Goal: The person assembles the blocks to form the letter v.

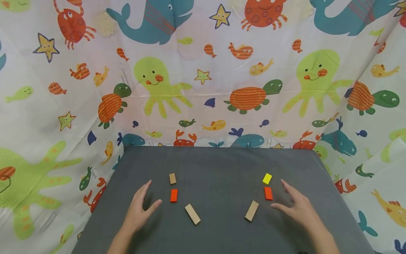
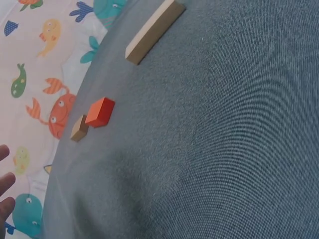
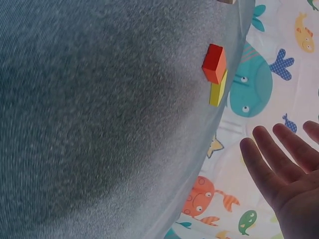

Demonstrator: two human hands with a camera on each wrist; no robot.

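My left hand (image 1: 138,208) hovers over the left part of the grey table, thumb spread from the straight fingers, holding nothing. Nearest to it is a red block (image 1: 173,195), with a small tan wooden block (image 1: 172,178) behind and a longer pale wooden block (image 1: 192,214) slanting in front. On the other side my right hand (image 1: 297,204) is spread the same way and holds nothing; its fingers (image 3: 271,167) show straight in the right wrist view. Beside it lie a red block (image 1: 268,193), a yellow block (image 1: 267,179) and a second long pale wooden block (image 1: 252,211).
Grey cloth covers the table (image 1: 219,165). A white curtain (image 1: 196,127) printed with sea animals hangs behind its far edge and along both sides. The two groups of blocks lie apart, left and right of the table's middle.
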